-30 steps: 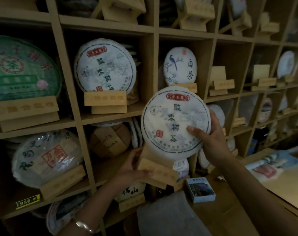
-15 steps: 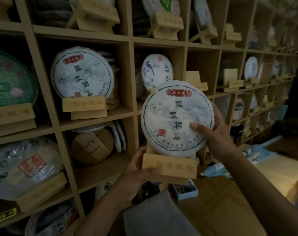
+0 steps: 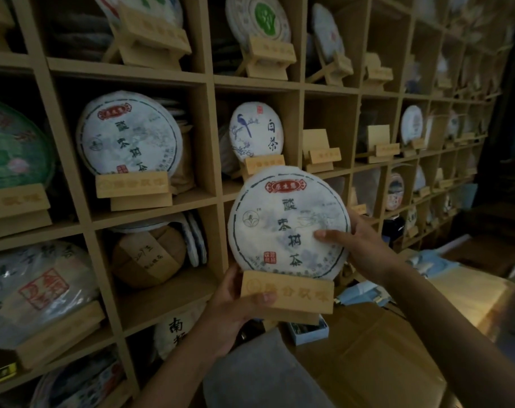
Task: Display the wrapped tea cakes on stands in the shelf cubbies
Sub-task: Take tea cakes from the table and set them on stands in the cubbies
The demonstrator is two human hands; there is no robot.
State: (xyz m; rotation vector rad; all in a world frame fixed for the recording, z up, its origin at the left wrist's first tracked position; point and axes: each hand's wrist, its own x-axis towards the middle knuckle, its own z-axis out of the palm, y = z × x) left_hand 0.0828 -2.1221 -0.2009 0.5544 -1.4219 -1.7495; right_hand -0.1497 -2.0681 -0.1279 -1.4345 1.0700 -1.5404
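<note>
A round white-wrapped tea cake (image 3: 282, 222) with a red label and dark characters sits upright on a wooden stand (image 3: 291, 295), held in the air in front of the shelf. My left hand (image 3: 235, 307) grips the stand's left end, thumb across its front. My right hand (image 3: 356, 245) holds the cake's right edge, thumb on its face and fingers behind. An identical cake (image 3: 129, 134) stands on its own stand (image 3: 132, 187) in a cubby up left. An empty stand (image 3: 321, 151) sits in the cubby right of the bird-print cake (image 3: 256, 131).
The wooden shelf grid (image 3: 212, 136) fills the view, with cakes on stands in most cubbies. A brown wrapped bundle (image 3: 147, 254) lies in the cubby left of my hands. Another empty stand (image 3: 382, 145) is farther right. A small box (image 3: 306, 331) and cardboard (image 3: 382, 348) lie below.
The cake now sits square on the stand and both have risen slightly. My view has swung right and up, so the shelves slid left.
</note>
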